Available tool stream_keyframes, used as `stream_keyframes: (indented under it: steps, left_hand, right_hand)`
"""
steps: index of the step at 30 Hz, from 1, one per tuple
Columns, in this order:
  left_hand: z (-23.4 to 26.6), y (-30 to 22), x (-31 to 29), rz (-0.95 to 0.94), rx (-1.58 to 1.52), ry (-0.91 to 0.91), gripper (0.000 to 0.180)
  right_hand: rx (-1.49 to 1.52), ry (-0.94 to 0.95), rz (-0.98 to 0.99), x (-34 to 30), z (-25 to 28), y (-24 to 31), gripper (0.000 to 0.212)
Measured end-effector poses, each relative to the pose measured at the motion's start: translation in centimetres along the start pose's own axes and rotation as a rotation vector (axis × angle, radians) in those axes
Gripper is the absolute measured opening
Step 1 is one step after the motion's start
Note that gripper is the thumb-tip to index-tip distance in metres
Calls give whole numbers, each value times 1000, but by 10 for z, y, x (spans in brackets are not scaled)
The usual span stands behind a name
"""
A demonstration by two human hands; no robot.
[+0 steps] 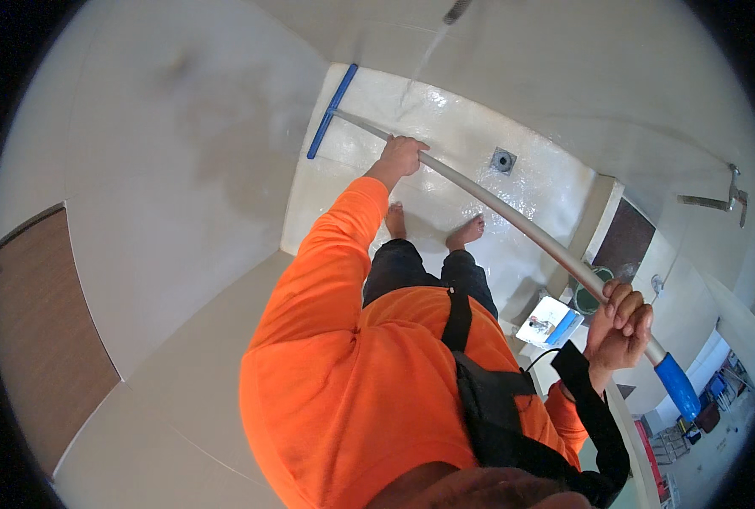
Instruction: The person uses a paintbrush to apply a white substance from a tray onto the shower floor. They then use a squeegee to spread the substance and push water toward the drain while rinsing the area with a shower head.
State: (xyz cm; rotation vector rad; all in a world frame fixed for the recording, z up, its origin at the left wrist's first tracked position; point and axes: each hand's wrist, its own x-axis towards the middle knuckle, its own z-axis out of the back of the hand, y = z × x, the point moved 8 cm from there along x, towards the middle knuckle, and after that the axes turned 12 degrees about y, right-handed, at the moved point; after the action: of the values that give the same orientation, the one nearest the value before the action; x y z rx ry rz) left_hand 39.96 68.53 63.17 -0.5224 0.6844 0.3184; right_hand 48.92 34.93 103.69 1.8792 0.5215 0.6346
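Observation:
A floor squeegee with a long pale handle (pixel 505 209) slants across the view. Its blue blade (pixel 332 112) rests on the wet white floor near the left wall, and a blue grip (pixel 677 388) caps the near right end. Partway along the handle, toward the blade, my left hand (pixel 404 156) is closed round it. My right hand (pixel 622 327) wraps the handle just short of the blue grip. Water (pixel 422 66) runs from a spout (pixel 456 11) at the far wall onto the floor.
A square floor drain (pixel 503 160) lies right of my bare feet (pixel 466 232). Beside a low ledge (pixel 594 220) stand a green bucket (pixel 592 290) and a white and blue container (pixel 550 322). A metal tap (pixel 717 201) juts from the right wall. A brown door (pixel 47 339) is at left.

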Motion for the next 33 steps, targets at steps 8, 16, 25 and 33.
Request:
stream_keyframes:
  steps: [8,16,25,33]
  left_hand:
    - [-9,14,-1,-138,7,-24,41]
    - [-33,-22,21,-239,-43,145,43]
    - [-114,-231,-50,-424,-152,138,45]
    - [-163,-428,-136,-849,-257,197,31]
  right_hand:
    - [-11,-237,-19,-14,-22,-6,39]
    - [-121,-290,-23,-6,-14,11,40]
    - [-284,-539,79,-154,92,179,40]
    - [-438,-78,169,-201,58,330,39]
